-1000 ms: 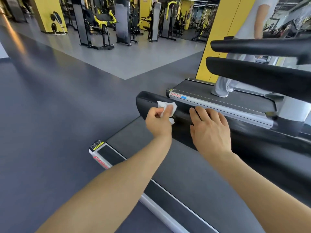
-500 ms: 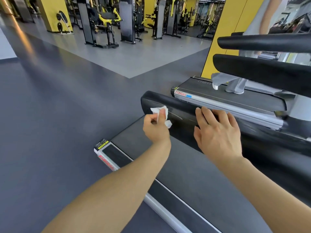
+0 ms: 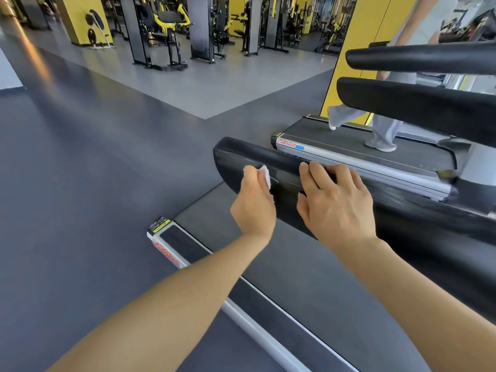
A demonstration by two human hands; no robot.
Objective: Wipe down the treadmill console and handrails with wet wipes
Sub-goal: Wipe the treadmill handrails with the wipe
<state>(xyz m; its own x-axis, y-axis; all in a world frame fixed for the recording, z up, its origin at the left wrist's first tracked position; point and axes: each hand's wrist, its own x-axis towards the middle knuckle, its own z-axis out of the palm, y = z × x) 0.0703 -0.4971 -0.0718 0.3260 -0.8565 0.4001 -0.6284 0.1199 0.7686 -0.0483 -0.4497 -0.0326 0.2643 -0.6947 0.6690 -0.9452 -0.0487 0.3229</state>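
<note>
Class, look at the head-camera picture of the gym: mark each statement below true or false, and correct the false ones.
1. The left hand holds a white wet wipe against the black handrail. True.
2. The right hand grips a spray bottle. False: it rests on the handrail with fingers spread, holding nothing.
3. A person in light trousers is on the neighbouring treadmill. True.
4. The wipe lies on the floor. False: it is pinched in the left hand.

Two hands, one wipe, two treadmills.
</note>
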